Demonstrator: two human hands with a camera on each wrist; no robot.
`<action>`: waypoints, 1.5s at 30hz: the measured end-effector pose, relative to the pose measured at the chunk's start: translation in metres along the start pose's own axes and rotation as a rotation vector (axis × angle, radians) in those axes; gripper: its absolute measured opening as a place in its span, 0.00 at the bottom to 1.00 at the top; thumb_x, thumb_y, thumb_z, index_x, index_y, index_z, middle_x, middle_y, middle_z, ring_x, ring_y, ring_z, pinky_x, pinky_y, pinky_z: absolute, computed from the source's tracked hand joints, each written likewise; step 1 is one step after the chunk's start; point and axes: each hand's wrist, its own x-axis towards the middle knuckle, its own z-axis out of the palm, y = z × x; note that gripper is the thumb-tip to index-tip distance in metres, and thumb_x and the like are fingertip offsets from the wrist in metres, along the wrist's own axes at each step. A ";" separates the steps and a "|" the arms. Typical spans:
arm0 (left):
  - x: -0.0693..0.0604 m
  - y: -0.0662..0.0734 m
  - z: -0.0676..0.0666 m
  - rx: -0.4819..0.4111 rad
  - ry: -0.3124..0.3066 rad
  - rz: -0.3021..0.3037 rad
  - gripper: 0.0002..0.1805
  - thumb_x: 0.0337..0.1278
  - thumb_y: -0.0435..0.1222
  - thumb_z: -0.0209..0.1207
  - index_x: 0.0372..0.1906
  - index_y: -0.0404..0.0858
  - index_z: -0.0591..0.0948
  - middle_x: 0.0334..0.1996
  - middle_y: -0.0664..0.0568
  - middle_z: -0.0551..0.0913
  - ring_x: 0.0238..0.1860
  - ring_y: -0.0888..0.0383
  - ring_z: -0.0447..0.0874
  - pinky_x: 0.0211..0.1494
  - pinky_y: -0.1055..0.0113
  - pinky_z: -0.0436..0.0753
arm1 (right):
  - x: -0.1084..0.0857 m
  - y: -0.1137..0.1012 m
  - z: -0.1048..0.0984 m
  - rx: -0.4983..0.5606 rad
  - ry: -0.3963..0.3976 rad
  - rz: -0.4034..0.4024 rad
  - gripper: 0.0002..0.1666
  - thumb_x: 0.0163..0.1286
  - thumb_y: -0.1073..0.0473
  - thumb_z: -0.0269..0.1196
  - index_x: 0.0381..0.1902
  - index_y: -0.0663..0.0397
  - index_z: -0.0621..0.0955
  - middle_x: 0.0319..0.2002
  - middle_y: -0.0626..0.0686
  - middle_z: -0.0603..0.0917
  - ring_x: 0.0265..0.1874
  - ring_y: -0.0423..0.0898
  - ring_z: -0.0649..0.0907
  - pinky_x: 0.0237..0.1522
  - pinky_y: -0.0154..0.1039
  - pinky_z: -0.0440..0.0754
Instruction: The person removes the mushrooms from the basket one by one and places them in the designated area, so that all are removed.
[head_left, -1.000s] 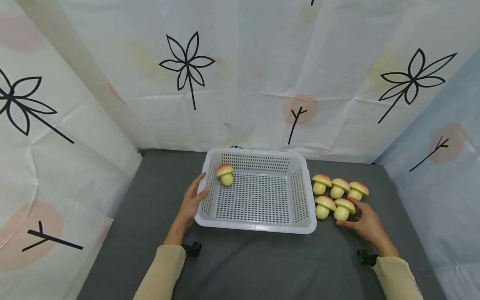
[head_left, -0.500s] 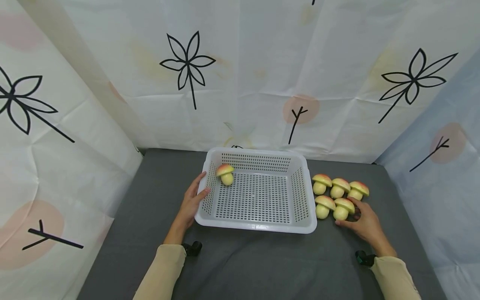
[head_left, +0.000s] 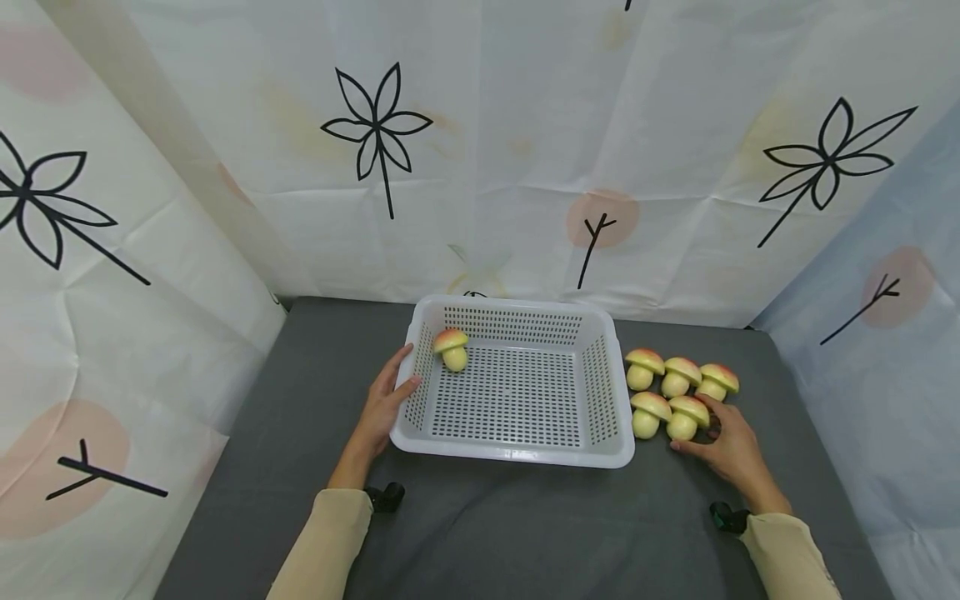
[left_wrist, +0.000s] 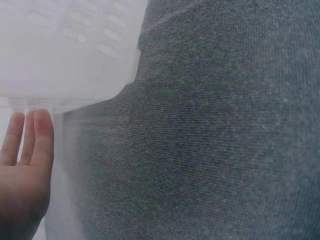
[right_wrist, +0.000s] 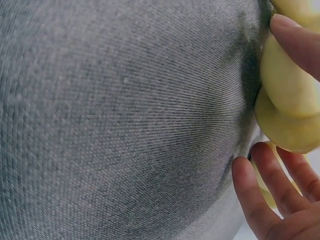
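Observation:
My left hand [head_left: 378, 412] holds the left side of a white perforated plastic basket [head_left: 512, 455], thumb over the rim. In the left wrist view its fingers [left_wrist: 42, 132] reach up to the outer wall [left_wrist: 65, 75]. One toy mushroom [head_left: 453, 350] with a red-yellow cap lies inside, at the left. At the right, my right hand [head_left: 735, 446] holds the front-row toy mushroom [head_left: 685, 418] between thumb and fingers as it rests on the cloth. In the right wrist view the thumb [right_wrist: 295, 42] lies on its pale stem, the fingers beside its cap [right_wrist: 285, 127].
Several like mushrooms [head_left: 681, 375] stand close together in two rows beside the basket's right wall. Dark grey cloth [head_left: 540, 533] covers the table. Patterned white curtains [head_left: 487, 167] rise behind and at both sides.
The right hand and the mushroom it holds have shifted very slightly left since the first frame. The left hand and basket stay in place.

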 end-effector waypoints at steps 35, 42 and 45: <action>-0.001 0.002 0.000 -0.017 0.005 0.002 0.35 0.75 0.37 0.56 0.80 0.52 0.59 0.77 0.50 0.62 0.67 0.34 0.69 0.58 0.42 0.76 | -0.004 -0.012 -0.009 0.034 0.043 -0.037 0.55 0.49 0.62 0.82 0.70 0.72 0.67 0.52 0.72 0.71 0.49 0.69 0.76 0.47 0.64 0.79; -0.001 0.001 0.000 -0.017 -0.002 0.002 0.34 0.76 0.38 0.56 0.81 0.52 0.59 0.77 0.50 0.62 0.67 0.34 0.69 0.58 0.43 0.77 | -0.003 -0.023 -0.018 0.019 0.061 -0.059 0.56 0.48 0.61 0.83 0.70 0.72 0.66 0.54 0.72 0.71 0.52 0.69 0.74 0.46 0.65 0.78; 0.000 0.001 0.000 -0.015 -0.003 0.005 0.34 0.76 0.38 0.56 0.81 0.52 0.58 0.77 0.50 0.61 0.67 0.34 0.68 0.58 0.44 0.77 | -0.002 -0.027 -0.023 0.018 0.063 -0.076 0.56 0.49 0.62 0.82 0.71 0.71 0.66 0.54 0.72 0.71 0.52 0.69 0.74 0.45 0.64 0.77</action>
